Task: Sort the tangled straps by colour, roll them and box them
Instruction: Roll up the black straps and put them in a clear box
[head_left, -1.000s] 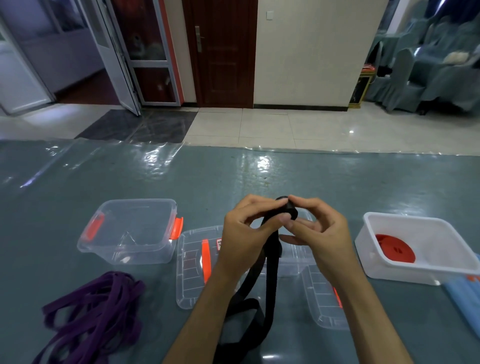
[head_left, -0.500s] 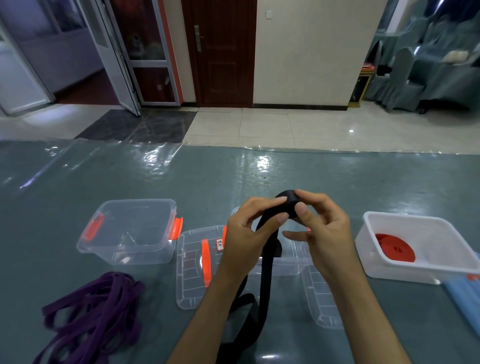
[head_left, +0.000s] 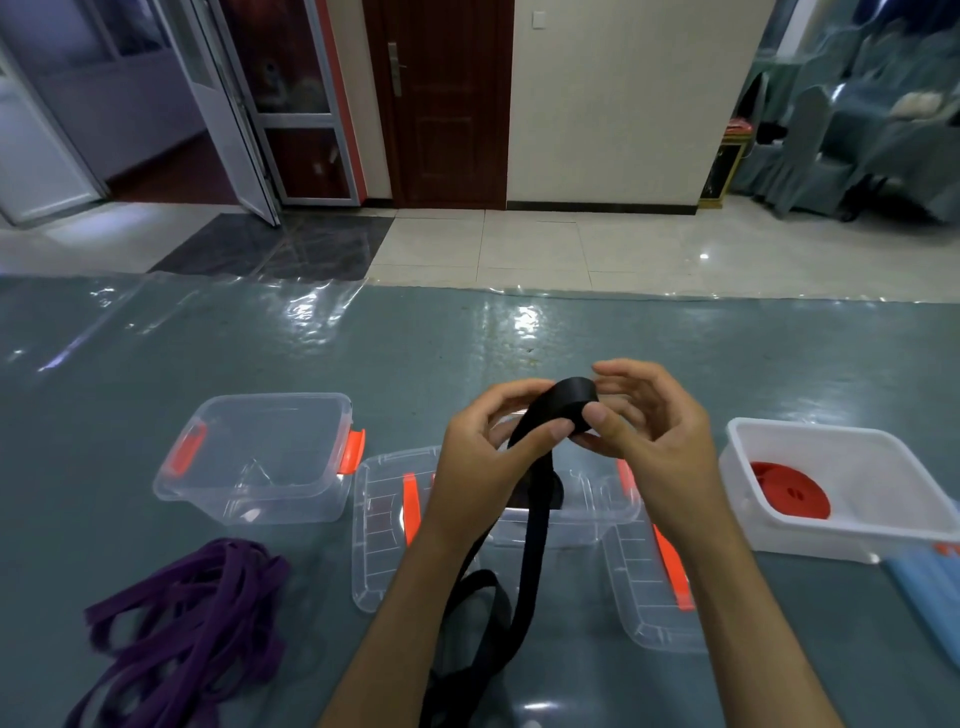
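Both grips, left hand (head_left: 488, 457) and right hand (head_left: 649, 441), are pinching the black woven strap roll (head_left: 571, 410), now thicker than a second ago; its loose tail is hanging below.

Two hands at frame centre, left hand (head_left: 483, 457) and right hand (head_left: 649, 441) pinching a partly rolled black webbing strap (head_left: 574, 402), tangled purple straps (head_left: 192, 623) lower left, red strap coil (head_left: 789, 491) in white plastic box (head_left: 893, 540) at right

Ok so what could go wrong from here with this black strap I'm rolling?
The small roll of black strap is pinched only by fingertips of the left hand and right hand; it may slip and unwind. Its loose tail loops on the table and could twist into the roll. It could also snag the clear lid underneath.
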